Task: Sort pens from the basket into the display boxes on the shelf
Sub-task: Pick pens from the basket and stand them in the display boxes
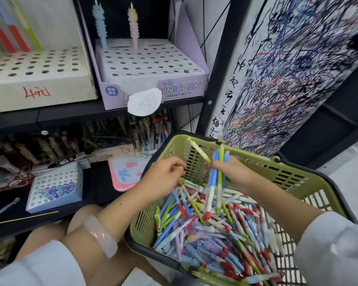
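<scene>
A green plastic basket point(293, 178) full of several mixed pens point(211, 234) sits at the lower right. My right hand point(234, 172) grips a bunch of blue, green and white pens point(215, 182) upright above the pile. My left hand point(165, 176) reaches into the basket with curled fingers at a pen point(183, 185) on the heap; whether it pinches it I cannot tell. On the upper shelf stand a cream display box point(39, 87) with red and green pens at its back, and a purple "Unicorn" box point(153, 87) holding two soft pens point(100, 25).
The lower shelf point(95, 182) carries a small perforated box point(56, 186) with blue beads, a pink package point(124, 176) and rows of boxed pens behind. A scribbled-on white panel point(287, 69) stands to the right behind the basket. My knees are below the shelf.
</scene>
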### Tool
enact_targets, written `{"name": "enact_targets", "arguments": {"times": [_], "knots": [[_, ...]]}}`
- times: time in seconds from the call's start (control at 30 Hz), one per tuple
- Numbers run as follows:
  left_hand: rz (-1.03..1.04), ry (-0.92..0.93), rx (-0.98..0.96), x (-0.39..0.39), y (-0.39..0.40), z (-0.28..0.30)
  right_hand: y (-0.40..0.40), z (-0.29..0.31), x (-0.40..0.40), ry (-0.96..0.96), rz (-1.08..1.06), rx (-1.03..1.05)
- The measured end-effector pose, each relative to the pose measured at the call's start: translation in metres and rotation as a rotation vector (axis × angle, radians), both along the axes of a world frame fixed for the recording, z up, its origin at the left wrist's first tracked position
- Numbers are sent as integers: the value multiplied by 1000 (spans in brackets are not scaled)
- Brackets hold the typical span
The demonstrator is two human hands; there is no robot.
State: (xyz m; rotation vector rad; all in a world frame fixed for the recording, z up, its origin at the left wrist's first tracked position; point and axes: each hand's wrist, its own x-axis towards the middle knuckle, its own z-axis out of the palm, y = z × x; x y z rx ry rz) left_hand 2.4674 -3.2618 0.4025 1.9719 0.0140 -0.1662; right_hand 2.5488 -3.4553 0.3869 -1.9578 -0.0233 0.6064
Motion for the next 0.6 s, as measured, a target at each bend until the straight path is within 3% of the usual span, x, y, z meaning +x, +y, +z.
{"name": "enact_targets", "arguments": {"times": [0.2, 0.33, 0.43, 0.5, 0.6], "knots": [[-81, 444, -248, -9, -26, 2, 25, 13, -21, 237, -194, 420], [-168, 347, -235, -10, -43, 1, 42, 19, -34, 323, -334, 530], [-147, 311, -336, -12, -46, 1, 46, 24, -39, 290, -376, 534], [-72, 309, -436, -14, -46, 4, 45, 27, -40, 251, -327, 548], [-22, 259, -428, -14, -42, 10, 45, 31, -42, 215, -210, 575]]}}
